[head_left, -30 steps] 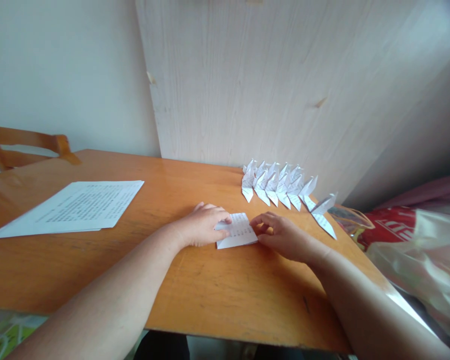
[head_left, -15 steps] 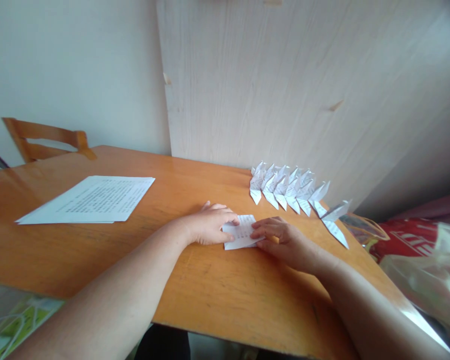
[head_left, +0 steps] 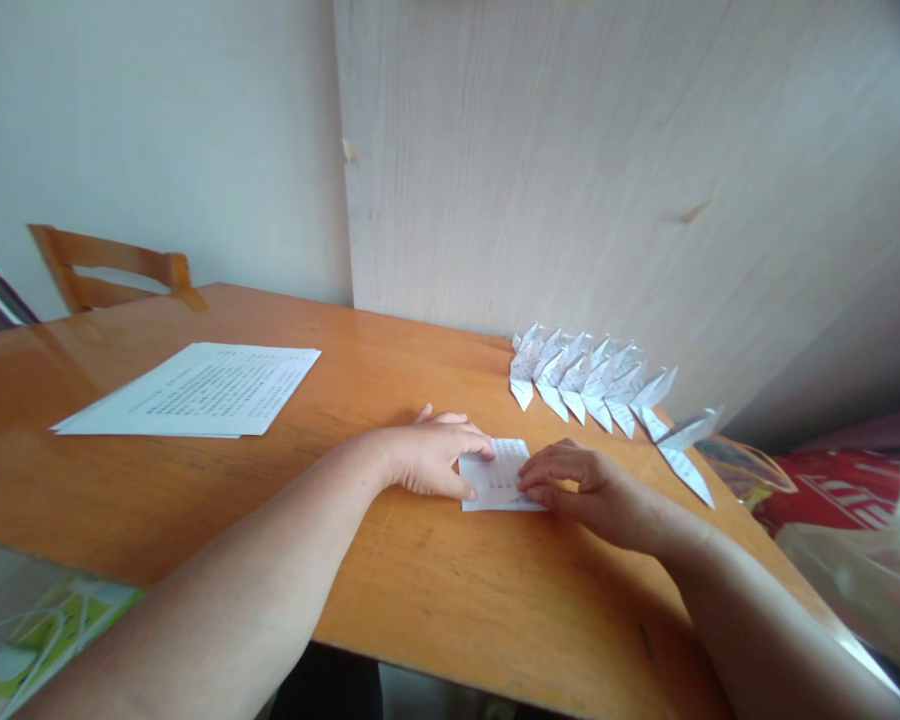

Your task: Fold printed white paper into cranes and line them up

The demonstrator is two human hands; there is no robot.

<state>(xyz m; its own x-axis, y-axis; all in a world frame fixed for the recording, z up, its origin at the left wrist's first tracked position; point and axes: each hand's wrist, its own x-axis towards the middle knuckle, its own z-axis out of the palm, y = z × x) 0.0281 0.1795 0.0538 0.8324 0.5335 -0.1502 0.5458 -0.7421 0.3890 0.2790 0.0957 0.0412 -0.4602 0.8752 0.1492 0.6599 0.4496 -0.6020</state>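
Note:
A small folded sheet of printed paper (head_left: 504,472) lies on the wooden table in front of me. My left hand (head_left: 433,458) rests at its left edge, thumb and forefinger spread apart and pressing on the paper. From the right, my right hand (head_left: 586,488) has its thumb and fingers drawn together on the paper's right side, covering that edge. Beyond the hands stand folded paper pieces (head_left: 574,378) with pointed, upright flaps, set close together in rows. One separate folded piece (head_left: 686,458) sits nearer the table's right edge.
A stack of printed sheets (head_left: 195,392) lies on the left of the table (head_left: 390,590). A wooden chair (head_left: 112,262) stands behind the far left side. Past the right edge are a red bag (head_left: 832,490) and a pale plastic bag (head_left: 855,570). A wall panel borders the back.
The view has shifted slightly, so everything sits a little differently in the picture. My right hand's fingers have drawn closer together on the paper. My left hand stays at its left edge.

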